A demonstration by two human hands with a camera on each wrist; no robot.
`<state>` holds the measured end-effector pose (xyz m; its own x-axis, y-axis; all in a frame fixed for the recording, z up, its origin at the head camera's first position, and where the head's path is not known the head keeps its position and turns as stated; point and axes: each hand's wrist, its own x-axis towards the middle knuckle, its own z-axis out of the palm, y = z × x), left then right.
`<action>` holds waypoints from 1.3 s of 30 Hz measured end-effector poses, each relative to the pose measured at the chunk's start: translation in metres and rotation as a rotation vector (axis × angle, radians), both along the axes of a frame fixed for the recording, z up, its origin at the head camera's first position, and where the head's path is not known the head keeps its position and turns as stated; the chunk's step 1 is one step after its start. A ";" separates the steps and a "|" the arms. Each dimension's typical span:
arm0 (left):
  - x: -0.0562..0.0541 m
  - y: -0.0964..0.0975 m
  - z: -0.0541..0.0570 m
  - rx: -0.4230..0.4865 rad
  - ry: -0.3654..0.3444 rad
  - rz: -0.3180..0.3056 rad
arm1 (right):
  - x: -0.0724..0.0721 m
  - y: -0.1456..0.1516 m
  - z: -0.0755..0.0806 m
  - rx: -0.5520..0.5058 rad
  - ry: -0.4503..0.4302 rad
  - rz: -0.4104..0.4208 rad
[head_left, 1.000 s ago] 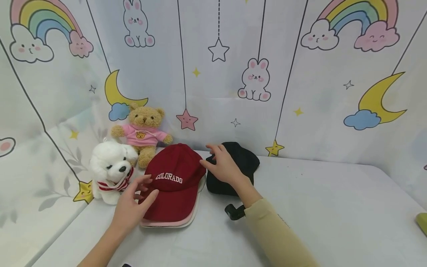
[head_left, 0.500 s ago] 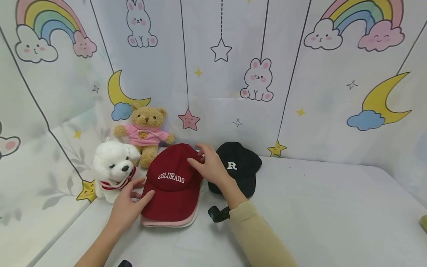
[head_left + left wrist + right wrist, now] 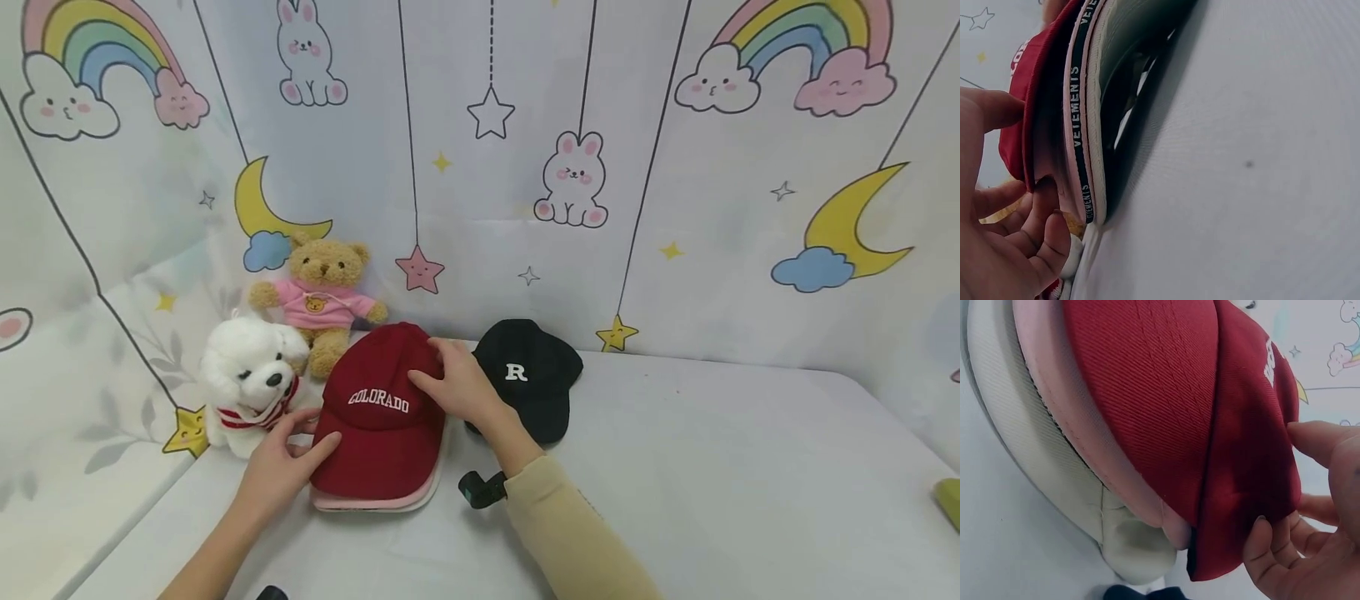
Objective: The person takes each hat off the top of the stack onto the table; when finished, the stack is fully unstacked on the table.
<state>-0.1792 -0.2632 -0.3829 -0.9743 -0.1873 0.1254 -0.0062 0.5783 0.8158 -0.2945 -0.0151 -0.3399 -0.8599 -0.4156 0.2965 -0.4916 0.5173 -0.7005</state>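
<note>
A red baseball cap [image 3: 382, 454] lettered COLORADO tops a stack of caps. Under it sit a pink cap [image 3: 1066, 412] with a VETEMENTS band inside and a cream cap [image 3: 1007, 406] at the bottom. My left hand [image 3: 277, 467] pinches the left edge of the red brim, thumb above and fingers underneath, as the left wrist view shows. On the other side, my right hand [image 3: 465, 383] grips the red crown, its thumb on the outer cloth and fingertips at the lower edge. A black cap [image 3: 543, 404] marked R lies just right of the stack, partly behind my right hand.
Left of the stack sits a white plush dog [image 3: 232, 354], with a teddy bear [image 3: 326, 304] in a pink top behind it. A patterned backdrop [image 3: 480, 233] rises behind the white table [image 3: 720, 475]. Something green [image 3: 948, 502] shows at the right edge.
My right hand has moved left from over the black cap onto the red crown, uncovering the R. My left hand has come in against the red brim and pinches it. The stack stays put.
</note>
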 end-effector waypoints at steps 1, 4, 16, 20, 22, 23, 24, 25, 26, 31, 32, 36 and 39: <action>0.001 0.000 0.000 0.004 -0.004 0.002 | 0.001 -0.001 0.000 0.000 -0.008 0.003; 0.002 -0.001 -0.001 0.012 -0.019 0.009 | 0.002 -0.002 0.000 -0.003 -0.022 0.001; 0.002 -0.001 0.002 0.043 0.054 0.009 | 0.002 -0.002 0.003 -0.045 0.006 0.003; 0.003 0.000 0.001 0.076 0.114 -0.006 | 0.003 -0.002 0.006 -0.069 0.042 -0.001; 0.003 0.002 0.001 0.095 0.144 -0.008 | 0.003 -0.001 0.008 -0.083 0.060 -0.005; 0.002 0.002 0.001 0.104 0.158 -0.007 | 0.003 0.000 0.008 -0.090 0.069 -0.006; 0.002 0.003 0.000 0.112 0.172 -0.007 | 0.003 0.001 0.009 -0.094 0.077 -0.009; 0.002 0.004 0.000 0.121 0.186 -0.006 | 0.003 0.001 0.010 -0.099 0.084 -0.010; 0.002 0.005 -0.001 0.130 0.202 -0.008 | 0.003 0.002 0.011 -0.102 0.092 -0.012; 0.003 0.009 -0.004 0.163 0.286 -0.041 | 0.005 0.006 0.017 -0.137 0.117 -0.005; 0.003 0.009 -0.004 0.168 0.302 -0.048 | 0.005 0.007 0.018 -0.145 0.121 -0.001; 0.003 0.012 -0.006 0.185 0.361 -0.066 | 0.008 0.010 0.024 -0.167 0.126 0.018; 0.003 0.013 -0.006 0.199 0.390 -0.085 | 0.008 0.013 0.027 -0.178 0.133 0.021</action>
<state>-0.1764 -0.2497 -0.3889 -0.8740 -0.1659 0.4568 0.3654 0.3953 0.8428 -0.2862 -0.0025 -0.3127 -0.7997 -0.3641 0.4773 -0.5955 0.3798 -0.7080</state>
